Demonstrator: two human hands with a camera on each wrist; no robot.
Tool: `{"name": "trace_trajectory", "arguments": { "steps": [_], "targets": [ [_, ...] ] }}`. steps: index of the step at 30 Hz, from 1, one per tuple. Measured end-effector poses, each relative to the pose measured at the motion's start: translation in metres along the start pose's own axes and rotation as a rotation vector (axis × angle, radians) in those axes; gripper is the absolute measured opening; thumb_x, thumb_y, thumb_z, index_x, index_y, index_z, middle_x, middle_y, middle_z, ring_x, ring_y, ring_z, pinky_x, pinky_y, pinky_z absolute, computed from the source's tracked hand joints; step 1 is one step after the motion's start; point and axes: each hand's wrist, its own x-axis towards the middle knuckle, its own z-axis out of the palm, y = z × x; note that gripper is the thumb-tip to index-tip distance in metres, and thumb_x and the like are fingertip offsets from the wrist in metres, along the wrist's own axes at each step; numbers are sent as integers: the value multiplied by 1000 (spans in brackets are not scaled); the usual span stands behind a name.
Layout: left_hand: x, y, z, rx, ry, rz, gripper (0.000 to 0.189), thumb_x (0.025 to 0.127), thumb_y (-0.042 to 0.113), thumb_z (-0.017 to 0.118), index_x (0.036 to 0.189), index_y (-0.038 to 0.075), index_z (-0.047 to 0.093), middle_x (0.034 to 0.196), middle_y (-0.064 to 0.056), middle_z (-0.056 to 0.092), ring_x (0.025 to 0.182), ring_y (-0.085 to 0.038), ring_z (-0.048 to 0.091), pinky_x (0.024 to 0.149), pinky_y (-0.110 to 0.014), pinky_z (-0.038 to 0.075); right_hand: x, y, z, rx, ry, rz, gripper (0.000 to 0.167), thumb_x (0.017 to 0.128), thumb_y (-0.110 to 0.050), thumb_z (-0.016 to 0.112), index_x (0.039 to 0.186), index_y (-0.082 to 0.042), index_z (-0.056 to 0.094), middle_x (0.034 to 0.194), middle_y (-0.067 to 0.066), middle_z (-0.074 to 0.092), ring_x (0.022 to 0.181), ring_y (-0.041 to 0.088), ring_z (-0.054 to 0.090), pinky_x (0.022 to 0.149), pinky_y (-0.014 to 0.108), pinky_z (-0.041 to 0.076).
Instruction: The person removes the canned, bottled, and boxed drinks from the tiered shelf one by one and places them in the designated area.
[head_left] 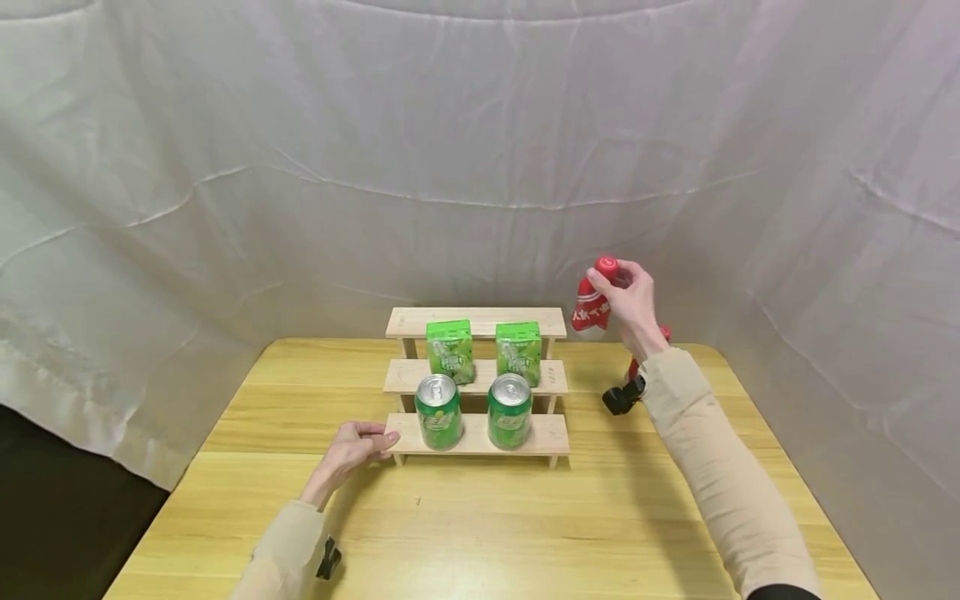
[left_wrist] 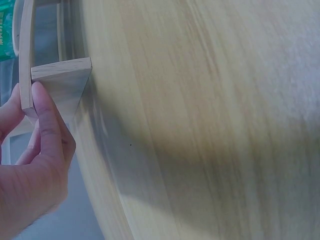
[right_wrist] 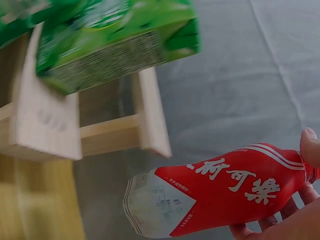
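The person's right hand (head_left: 633, 302) grasps a red-labelled bottle (head_left: 592, 307) by its capped neck and holds it up off the table (head_left: 480, 533), tilted, with its base pointing down and toward the right end of the stepped wooden rack (head_left: 408, 321). A gap shows between the bottle's base and the end of the top shelf; they do not touch. The left hand (head_left: 352, 452) pinches the left end of the bottom shelf between thumb and fingers, right at its edge. Two green cans (head_left: 509, 417) stand side by side on that shelf with a narrow space between them, and strips of bare wood run from each out to the shelf ends. On the middle shelf two green juice boxes (head_left: 518, 354) stand upright, spaced a little wider apart, their tops overlapping the upper shelf's front edge in the head view. The rack sits near the table's back edge, with the grey curtain (head_left: 480, 108) hanging close behind, while a broad stretch of wood spreads in front. Beyond the right forearm, another red-capped bottle (head_left: 665, 332) is mostly hidden, well apart from the rack, toward the table's back right corner.
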Motion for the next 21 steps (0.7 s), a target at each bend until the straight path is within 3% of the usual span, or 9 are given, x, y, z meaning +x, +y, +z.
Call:
{"name": "trace_trajectory", "arguments": {
  "steps": [5,14,17,21],
  "targets": [
    [1,1,0,17,14,-9,51,92,6,71,128,-22,49,99,-15,71,75,-11,68,76,-25,65,-1,28,-2,-9,22,38,57,95,-25,70,142,-1,48,108,-9,55,99,2,52,94,19,47],
    [1,-1,1,31,30,-7,52,91,6,71,129,-21,49,107,-23,70,78,-13,68,78,-28,65,-5,79,1,-33,53,77,54,96,-21,70,140,1,49,134,16,56,103,7,52,87,14,46],
    [1,-1,1,25,33,-10,51,91,6,72,129,-21,49,107,-23,69,79,-13,68,77,-25,65,-5,93,1,-48,52,74,52,96,-19,69,140,3,48,137,22,55,111,15,53,94,20,48],
    [0,0,2,22,37,-12,51,91,6,72,129,-21,49,106,-21,69,79,-12,68,77,-24,64,-4,106,1,-83,61,63,52,96,-17,68,139,5,48,139,27,54,122,29,54,110,37,49]
  ]
}}
